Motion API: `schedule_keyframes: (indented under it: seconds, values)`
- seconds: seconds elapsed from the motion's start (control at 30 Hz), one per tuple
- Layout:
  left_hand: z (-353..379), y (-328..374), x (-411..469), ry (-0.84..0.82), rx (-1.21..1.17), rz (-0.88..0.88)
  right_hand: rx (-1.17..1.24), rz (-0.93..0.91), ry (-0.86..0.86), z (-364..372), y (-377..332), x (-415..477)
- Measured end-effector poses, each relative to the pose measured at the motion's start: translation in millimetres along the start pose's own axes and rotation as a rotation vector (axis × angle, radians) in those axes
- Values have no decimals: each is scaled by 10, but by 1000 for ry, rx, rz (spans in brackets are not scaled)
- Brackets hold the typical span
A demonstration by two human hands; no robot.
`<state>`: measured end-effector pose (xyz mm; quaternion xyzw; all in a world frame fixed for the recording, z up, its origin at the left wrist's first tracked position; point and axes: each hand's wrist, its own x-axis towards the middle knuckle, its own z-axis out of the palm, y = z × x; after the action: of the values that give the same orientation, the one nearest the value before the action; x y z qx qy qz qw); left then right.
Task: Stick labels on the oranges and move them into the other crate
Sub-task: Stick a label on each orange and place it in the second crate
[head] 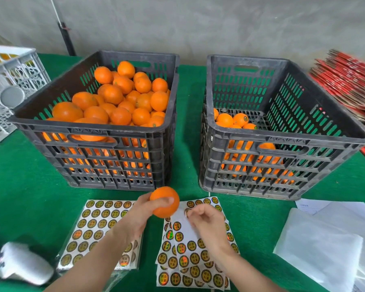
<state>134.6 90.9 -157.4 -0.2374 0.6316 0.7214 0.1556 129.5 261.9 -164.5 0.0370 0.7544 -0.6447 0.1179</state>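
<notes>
1. Holding one orange (164, 202) in the left hand (142, 213), fingers and thumb curled round it. Holding it clear of the tabletop (19, 186) and just beside the right hand, likely so that bare peel is facing the coming label.
2. Curling the right hand (207, 219) over the loose label sheets (183, 251) lying directly beneath it. Pinching at one label (187, 212) near the top edge of a sheet with the fingertips; not possible to tell whether it is peeled free.
3. Resting under the left forearm, a fuller stack of label sheets (95, 224), probably as a reserve close by.
4. Standing beyond the left hand, the full crate (93, 131), within easy reach for picking unlabelled fruit.
5. Standing beyond the right hand, the other crate (282, 140). Lying in the corner nearest that hand, a few labelled oranges (240, 120), leaving the crate far from full, so the task is looking far from finished.
6. Lying to the right of the right hand, white paper sheets (316, 247), seemingly spent backing set out of the way.
</notes>
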Motion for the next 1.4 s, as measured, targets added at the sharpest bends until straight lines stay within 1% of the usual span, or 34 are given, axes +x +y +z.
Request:
schedule_keyframes:
  seconds: [0.07, 0.13, 0.23, 0.33, 0.43, 0.53, 0.63, 0.73, 0.83, 0.97, 1.03, 1.13, 1.2, 1.3, 1.4]
  values:
    - [3, 27, -37, -14, 67, 99, 118, 38, -28, -84, -97, -13]
    - [32, 73, -78, -39, 97, 152, 167, 19, -79, -150, -209, -39]
    - [91, 93, -115, -117, 65, 203, 225, -10, -141, -208, -338, -63]
    - [179, 133, -180, -186, -127, 134, 351, 20, -179, -219, -416, -80]
    - [240, 154, -161, -178, -321, -3, 495, 42, -208, -231, -472, -88]
    - [285, 164, -151, -178, -536, -61, 580, 50, -225, -244, -531, -96]
    - [348, 160, -154, -177, -710, -52, 528, 58, -170, -194, -587, -116]
    - [415, 145, -135, -158, -810, -40, 440, 67, -112, -110, -597, -122]
    - [466, 120, -137, -121, -780, -65, 455, 96, -62, -48, -599, -102]
    - [490, 98, -165, -125, -776, -55, 492, 107, -24, -4, -612, -73]
    - [488, 103, -189, -135, -763, -29, 413, 46, -12, -4, -612, -79]
    - [493, 111, -216, -156, -745, 12, 150, -143, -1, -23, -603, -102]
    - [500, 135, -235, -185, -748, 40, 51, -251, 14, -37, -556, -114]
    - [482, 171, -244, -259, -729, 102, 41, -344, 31, -62, -534, -138]
    - [475, 226, -253, -286, -649, 135, 133, -312, -30, -153, -601, -145]
